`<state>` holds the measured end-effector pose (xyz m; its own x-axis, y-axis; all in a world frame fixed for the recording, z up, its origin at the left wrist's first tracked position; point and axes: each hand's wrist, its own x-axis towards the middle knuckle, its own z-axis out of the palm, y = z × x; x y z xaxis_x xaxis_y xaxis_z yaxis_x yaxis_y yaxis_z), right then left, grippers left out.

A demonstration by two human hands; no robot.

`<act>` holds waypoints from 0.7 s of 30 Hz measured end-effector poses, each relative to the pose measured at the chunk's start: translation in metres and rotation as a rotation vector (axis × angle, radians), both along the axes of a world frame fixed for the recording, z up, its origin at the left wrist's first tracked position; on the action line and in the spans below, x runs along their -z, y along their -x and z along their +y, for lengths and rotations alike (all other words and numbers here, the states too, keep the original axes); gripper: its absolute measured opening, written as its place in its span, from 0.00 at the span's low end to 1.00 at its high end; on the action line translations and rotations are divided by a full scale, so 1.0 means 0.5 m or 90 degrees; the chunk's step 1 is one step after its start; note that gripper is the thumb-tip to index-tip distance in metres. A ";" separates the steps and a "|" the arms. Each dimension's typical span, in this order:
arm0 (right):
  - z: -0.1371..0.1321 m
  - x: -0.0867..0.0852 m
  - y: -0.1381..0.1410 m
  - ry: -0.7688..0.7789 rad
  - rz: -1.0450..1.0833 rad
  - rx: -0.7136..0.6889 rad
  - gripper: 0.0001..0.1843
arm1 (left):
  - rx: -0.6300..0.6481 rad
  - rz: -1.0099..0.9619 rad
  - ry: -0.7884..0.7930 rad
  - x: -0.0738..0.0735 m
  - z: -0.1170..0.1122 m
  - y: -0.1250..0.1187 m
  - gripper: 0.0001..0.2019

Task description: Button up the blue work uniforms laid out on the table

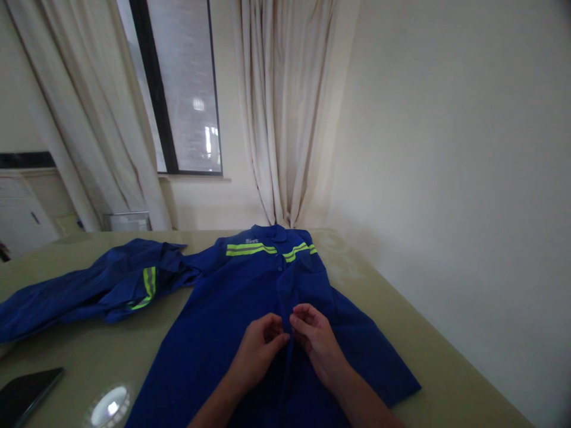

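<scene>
A blue work shirt with yellow-green reflective stripes lies front-up on the table, its collar away from me and one sleeve stretched out to the left. My left hand and my right hand meet at the shirt's front placket in the middle. Both hands have their fingers curled and pinched on the fabric edges there, the fingertips nearly touching each other. Whether a button sits between them is hidden.
The beige table runs along a white wall on the right. A dark phone lies at the table's lower left, beside a bright reflection. Curtains and a window stand behind the table, with a white cabinet at far left.
</scene>
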<state>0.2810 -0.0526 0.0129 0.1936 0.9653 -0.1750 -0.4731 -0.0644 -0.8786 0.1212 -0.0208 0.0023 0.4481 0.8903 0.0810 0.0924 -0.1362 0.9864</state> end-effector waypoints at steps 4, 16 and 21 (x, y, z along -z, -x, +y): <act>0.000 -0.010 -0.003 -0.020 -0.087 -0.026 0.23 | -0.015 0.005 0.000 -0.006 -0.003 0.000 0.08; 0.001 -0.015 -0.010 0.038 0.015 -0.045 0.22 | -0.012 -0.043 -0.001 0.000 0.000 0.003 0.08; 0.001 -0.012 -0.007 0.014 0.023 -0.024 0.19 | -0.026 -0.043 -0.011 0.004 0.003 0.001 0.08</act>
<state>0.2846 -0.0521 0.0190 0.1511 0.9677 -0.2019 -0.5014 -0.1010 -0.8593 0.1209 -0.0195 0.0002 0.4038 0.9062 0.1257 0.0310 -0.1509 0.9881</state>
